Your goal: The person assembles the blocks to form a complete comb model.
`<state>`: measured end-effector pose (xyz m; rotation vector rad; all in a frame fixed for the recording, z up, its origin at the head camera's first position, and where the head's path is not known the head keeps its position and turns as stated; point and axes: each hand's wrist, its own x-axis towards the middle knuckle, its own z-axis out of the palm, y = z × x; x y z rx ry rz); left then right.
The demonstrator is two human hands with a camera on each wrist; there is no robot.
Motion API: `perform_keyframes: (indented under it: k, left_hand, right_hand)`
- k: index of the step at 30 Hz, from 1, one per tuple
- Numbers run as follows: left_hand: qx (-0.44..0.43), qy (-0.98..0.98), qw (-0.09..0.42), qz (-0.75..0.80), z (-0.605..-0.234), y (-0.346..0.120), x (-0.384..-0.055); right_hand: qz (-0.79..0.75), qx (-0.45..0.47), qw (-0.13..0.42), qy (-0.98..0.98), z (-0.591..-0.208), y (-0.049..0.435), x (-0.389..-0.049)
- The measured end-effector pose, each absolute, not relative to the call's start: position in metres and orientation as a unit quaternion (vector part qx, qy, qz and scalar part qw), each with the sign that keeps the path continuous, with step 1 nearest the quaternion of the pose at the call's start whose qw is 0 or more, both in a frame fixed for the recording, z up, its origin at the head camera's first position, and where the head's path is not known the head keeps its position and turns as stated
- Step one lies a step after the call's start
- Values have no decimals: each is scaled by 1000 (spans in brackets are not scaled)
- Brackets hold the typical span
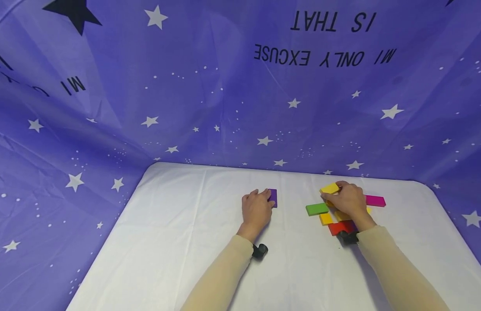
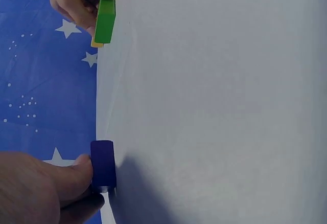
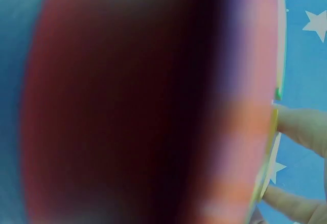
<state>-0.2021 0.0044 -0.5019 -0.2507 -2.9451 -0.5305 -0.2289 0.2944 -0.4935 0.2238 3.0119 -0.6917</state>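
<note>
Gripping a purple block (image 1: 274,198) just right of the frame's centre in the head view, your left hand (image 1: 257,211) has its fingers bent over it; the left wrist view, at lower left, shows your thumb against one end and a finger below, the gap only as wide as the block. Your right hand (image 1: 350,199), right of centre in the head view, pinches a yellow block (image 1: 329,188) between thumb and fingers, spread just that block's width. Below it in the frame lie a green block (image 1: 316,210), a small orange block (image 1: 326,219) and a red block (image 1: 339,228), the red one partly hidden by your black wrist camera (image 1: 347,238). A magenta block (image 1: 375,201) shows to the right of your hand. The white tablecloth (image 1: 154,242) fills the lower frame. The right wrist view is mostly blurred.
</note>
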Motion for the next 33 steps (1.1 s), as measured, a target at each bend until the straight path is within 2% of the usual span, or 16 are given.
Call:
perform_keyframes:
  k: [16, 27, 33]
  left_hand:
    - [-76, -974, 80, -197, -503, 3, -200]
    - [-60, -971, 44, -229, -506, 4, -201]
    - [-57, -970, 42, -233, -506, 5, -202]
  right_hand:
    - [-245, -4, 24, 969, -485, 282, -239]
    - [-269, -37, 4, 962, -478, 260, -249]
    - [-297, -57, 0, 953, -466, 247, -253]
